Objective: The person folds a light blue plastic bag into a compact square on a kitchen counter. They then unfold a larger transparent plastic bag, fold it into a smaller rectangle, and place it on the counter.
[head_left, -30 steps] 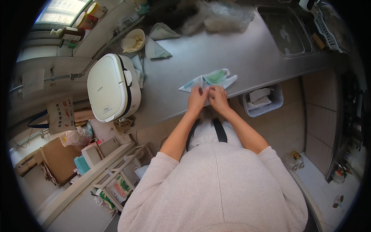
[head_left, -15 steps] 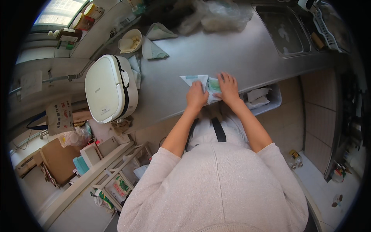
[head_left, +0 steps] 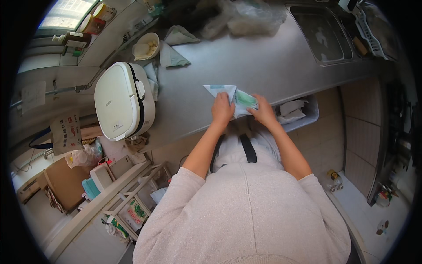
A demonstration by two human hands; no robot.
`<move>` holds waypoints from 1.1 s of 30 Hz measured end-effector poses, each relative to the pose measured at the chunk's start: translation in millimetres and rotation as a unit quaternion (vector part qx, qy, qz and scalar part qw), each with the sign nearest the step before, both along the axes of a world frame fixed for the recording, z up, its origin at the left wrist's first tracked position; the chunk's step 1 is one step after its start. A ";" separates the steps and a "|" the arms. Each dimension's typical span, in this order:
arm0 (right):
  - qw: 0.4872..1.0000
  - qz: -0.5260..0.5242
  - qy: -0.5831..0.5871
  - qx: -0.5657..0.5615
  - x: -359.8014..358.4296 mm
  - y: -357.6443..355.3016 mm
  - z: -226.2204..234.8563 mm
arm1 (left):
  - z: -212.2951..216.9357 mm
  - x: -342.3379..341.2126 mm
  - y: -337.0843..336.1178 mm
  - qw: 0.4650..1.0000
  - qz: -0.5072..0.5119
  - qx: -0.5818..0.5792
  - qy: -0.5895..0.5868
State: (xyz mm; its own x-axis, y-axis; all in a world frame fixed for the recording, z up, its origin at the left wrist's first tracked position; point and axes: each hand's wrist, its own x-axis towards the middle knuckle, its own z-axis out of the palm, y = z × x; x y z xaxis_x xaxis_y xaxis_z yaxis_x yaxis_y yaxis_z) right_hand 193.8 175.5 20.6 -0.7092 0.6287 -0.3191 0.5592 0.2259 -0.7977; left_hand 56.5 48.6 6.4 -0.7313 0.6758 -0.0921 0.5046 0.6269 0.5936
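Note:
A thin white sheet, printed pale blue and green, looks like a bag or wrapper [head_left: 245, 100]. It lies partly folded at the front edge of the steel counter, with a pointed corner to the left. On its middle, my left hand [head_left: 223, 111] presses with fingers curled, partly covering it. Along its right end, my right hand [head_left: 264, 113] pinches the edge between thumb and fingers. Farther back on the counter lie a folded pale triangle [head_left: 173, 56] and another one [head_left: 180, 36], beside a bowl [head_left: 147, 46] with pale pieces in it.
A white rice cooker [head_left: 116, 103] stands at the counter's left end. Clear plastic bags [head_left: 257, 17] lie at the back, and a sink [head_left: 323, 37] is at the far right. Below the front edge, right of my right hand, is an open bin [head_left: 308, 118] holding white paper.
My right hand has gone from lying spread over the sheet's right part to pinching its right edge, uncovering more green print. My left hand stays nearly in place.

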 end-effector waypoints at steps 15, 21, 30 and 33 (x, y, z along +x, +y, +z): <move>0.988 -0.067 0.119 -0.079 -54.0 -36.1 9.9 | -6.6 -3.6 -3.5 0.998 0.026 0.047 -0.015; 0.986 -0.057 0.139 -0.070 -46.2 -29.2 -5.3 | -9.1 -6.0 -7.8 0.996 0.040 0.068 -0.050; 0.992 0.010 0.073 0.107 -43.2 -34.6 17.9 | -4.3 -4.5 -5.1 0.992 0.052 0.053 -0.105; 0.987 0.008 0.157 -0.037 -49.0 -46.7 15.8 | -10.4 -6.7 -10.2 0.995 0.033 0.088 -0.031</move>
State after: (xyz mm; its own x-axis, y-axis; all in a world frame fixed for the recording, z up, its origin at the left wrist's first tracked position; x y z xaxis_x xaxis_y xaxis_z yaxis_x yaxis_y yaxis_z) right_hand 144.8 128.8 36.4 -0.7902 0.5996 -0.1271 0.2788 0.1670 -0.9457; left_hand 49.7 38.5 -3.9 -0.7713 0.6360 -0.0237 0.4243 0.5417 0.7256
